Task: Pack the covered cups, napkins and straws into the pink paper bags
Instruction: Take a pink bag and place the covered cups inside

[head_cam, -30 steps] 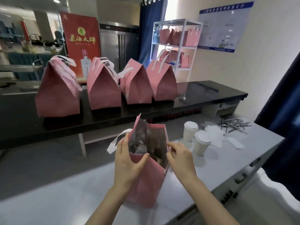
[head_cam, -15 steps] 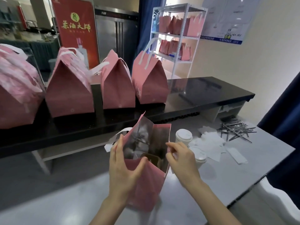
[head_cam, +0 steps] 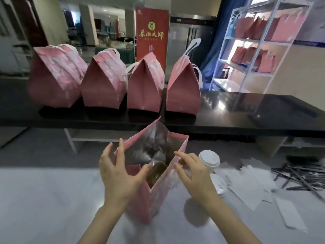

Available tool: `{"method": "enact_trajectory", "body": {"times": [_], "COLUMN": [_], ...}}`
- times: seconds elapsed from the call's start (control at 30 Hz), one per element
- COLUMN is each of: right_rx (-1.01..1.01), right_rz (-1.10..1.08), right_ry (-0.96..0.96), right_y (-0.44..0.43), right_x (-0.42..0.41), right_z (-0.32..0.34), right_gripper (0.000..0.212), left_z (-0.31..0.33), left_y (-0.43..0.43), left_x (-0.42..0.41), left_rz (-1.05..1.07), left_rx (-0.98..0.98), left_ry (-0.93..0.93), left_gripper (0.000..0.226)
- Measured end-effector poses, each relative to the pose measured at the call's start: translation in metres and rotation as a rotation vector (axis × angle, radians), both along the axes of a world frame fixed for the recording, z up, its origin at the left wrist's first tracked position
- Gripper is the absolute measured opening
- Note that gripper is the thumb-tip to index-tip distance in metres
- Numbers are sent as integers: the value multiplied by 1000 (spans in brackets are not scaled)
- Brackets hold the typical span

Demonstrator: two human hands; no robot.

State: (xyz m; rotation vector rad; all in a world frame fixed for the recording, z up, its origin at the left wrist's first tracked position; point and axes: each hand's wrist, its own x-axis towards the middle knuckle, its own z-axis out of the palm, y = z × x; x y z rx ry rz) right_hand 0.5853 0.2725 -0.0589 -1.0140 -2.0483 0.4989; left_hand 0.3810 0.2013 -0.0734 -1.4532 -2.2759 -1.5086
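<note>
Head view: standing upright on the pale grey surface [head_cam: 44, 199], the open pink paper bag with a silvery lining [head_cam: 154, 173], mouth spread so that things can be dropped in; gripping the bag's near-left wall, the left hand [head_cam: 119, 175], thumb hooked inside over the rim and fingers [head_cam: 121, 148] spread wide on the outside, apparently to keep the mouth from collapsing; resting on the right-hand rim, the right hand [head_cam: 193, 175], fingers curled loosely against the paper edge, nothing else held, probably pulling that side outward; showing inside the bag near the thumb, a dark brown flat piece [head_cam: 156, 171], perhaps a cardboard cup holder, too blurred for certainty.

Waiting just beside the bag on its right, two white-lidded paper cups: one upright cup [head_cam: 209, 160] behind the right hand, the other cup [head_cam: 219, 184] partly hidden by the wrist; lying farther right, a loose spread of white paper napkins [head_cam: 251, 184], and beyond them a pile of dark wrapped straws [head_cam: 299, 175]; all within easy reach of the right hand, none yet in this bag as far as can be told.

Sitting in a row on the black raised surface [head_cam: 246, 111] behind, four closed pink paper bags with white handles [head_cam: 146, 85], tops folded, seemingly already packed; stacked on the white metal shelf [head_cam: 260, 43] at the back right, more pink bags.
</note>
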Motion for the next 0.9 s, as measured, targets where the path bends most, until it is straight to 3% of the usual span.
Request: {"method": "enact_trajectory", "body": {"times": [0.1, 0.33, 0.47, 0.6, 0.73, 0.9], "right_rx": [-22, -225, -277, -325, -332, -177], "right_rz": [-35, -23, 26, 68, 64, 9], "right_ry": [-62, -644, -749, -783, -789, -499], "right_y": [17, 52, 59, 60, 49, 27], "right_x": [43, 106, 112, 117, 125, 130], "right_z": [-12, -45, -53, -53, -44, 5], "right_gripper": [31, 57, 70, 77, 79, 76], "left_z": [3, 22, 20, 15, 17, 24], "left_y": [-4, -6, -7, -9, -13, -20], "left_x": [6, 10, 15, 19, 15, 2], "left_rz": [-6, -48, 39, 77, 13, -83], "left_rx": [1, -12, -83, -227, -209, -240], "left_ry": [-16, 101, 34, -165, -217, -168], "left_gripper": [93, 46, 30, 35, 56, 85]}}
